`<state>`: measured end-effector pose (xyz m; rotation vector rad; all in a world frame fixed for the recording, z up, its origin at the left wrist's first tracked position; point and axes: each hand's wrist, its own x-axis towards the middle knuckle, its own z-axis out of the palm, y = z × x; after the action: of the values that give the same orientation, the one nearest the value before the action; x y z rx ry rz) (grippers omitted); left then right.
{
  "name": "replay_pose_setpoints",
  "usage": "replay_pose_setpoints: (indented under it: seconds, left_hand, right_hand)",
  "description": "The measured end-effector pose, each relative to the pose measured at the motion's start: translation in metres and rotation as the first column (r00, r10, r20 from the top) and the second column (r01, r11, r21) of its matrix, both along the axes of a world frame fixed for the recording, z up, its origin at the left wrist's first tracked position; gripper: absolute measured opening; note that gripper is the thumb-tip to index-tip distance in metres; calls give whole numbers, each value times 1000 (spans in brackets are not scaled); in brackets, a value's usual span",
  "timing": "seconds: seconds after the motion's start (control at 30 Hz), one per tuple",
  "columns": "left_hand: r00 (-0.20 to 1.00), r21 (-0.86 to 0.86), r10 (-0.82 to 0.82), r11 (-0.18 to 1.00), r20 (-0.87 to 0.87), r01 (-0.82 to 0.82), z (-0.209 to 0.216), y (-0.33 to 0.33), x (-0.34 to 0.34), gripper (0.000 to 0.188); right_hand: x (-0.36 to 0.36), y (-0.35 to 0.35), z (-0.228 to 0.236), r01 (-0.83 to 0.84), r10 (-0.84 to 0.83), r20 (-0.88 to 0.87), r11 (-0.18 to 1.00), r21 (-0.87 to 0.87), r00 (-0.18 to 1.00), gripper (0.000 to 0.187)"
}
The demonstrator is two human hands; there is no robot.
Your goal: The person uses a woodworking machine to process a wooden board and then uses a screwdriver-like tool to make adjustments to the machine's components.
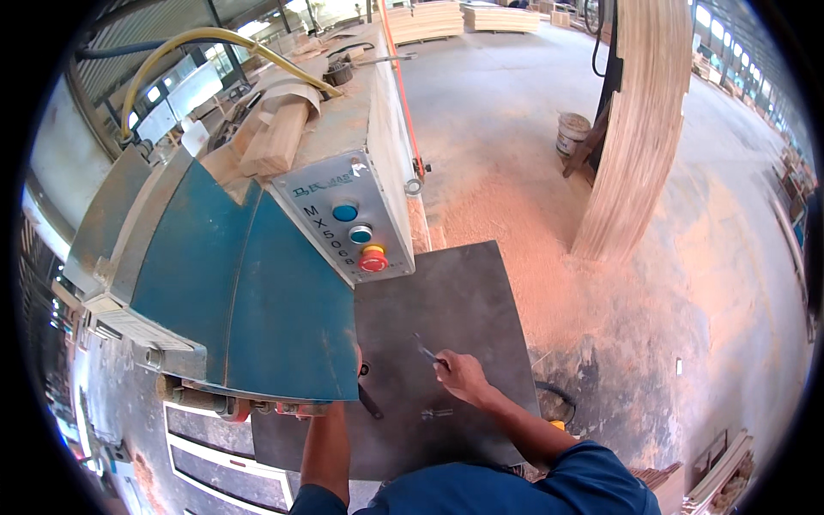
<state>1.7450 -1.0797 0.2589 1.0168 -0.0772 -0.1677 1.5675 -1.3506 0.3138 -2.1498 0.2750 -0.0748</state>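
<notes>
My right hand point(463, 378) is closed around a thin, dark metal tool point(424, 348) above the dark metal machine table point(455, 300). The tool's tip points away to the upper left, and its exact kind is not clear. My left forearm point(326, 451) reaches in under the blue machine hood point(257, 283). The hood covers nearly all of my left hand point(360, 354), so its fingers and anything in them are hidden. Beside the hood's edge, a dark flat bar point(370, 402) lies on the table near a small round dark part point(365, 369).
A control panel point(343, 215) with two blue-green buttons and a red stop button overhangs the table. Wood pieces point(279, 142) lie on top of the machine. A tall stack of wood point(639, 129) and a bucket point(572, 133) stand beyond the sawdust point(515, 223) on the floor.
</notes>
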Motion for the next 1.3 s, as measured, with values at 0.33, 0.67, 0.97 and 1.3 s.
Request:
replay_pose_setpoints:
  seconds: [0.33, 0.67, 0.97, 1.3]
  left_hand:
    - [1000, -22, -4, 1000, -23, 3, -6, -1, -6, 29]
    - [980, -124, -43, 992, -192, 19, 7, -11, -66, 32]
    - [999, 5, 45, 999, -23, -44, 35, -28, -94, 36]
    - [999, 25, -5, 1000, -49, 7, 65, -36, -101, 40]
  right_hand:
    - [-4, 6, -7, 184, -73, 343, 935, -304, 937, 16]
    - [81, 112, -7, -372, 239, 524, 914, 163, 818, 35]
    - [99, 112, -10, -440, 281, 506, 868, 228, 815, 35]
    - [90, 117, -3, -329, 200, 455, 918, 223, 868, 40]
